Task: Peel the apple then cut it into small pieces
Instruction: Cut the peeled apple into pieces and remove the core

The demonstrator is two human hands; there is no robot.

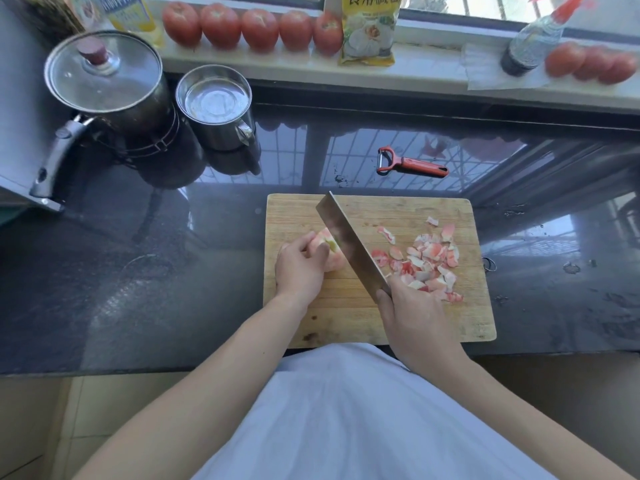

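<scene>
A peeled, pale pink apple (329,252) sits on the left part of a wooden cutting board (381,323). My left hand (299,268) grips it from the left, fingers curled over its top. My right hand (415,320) holds the handle of a broad steel cleaver (349,244), whose blade slants up and left and meets the apple's right side. A heap of red and white apple peelings (427,261) lies on the board to the right of the blade. The red peeler (410,162) lies on the black counter behind the board.
A lidded pot (104,79) and a steel mug (216,105) stand at the back left of the dark glossy counter (138,271). Several tomatoes (259,27), a yellow packet (369,29) and a dark bottle (530,46) line the windowsill.
</scene>
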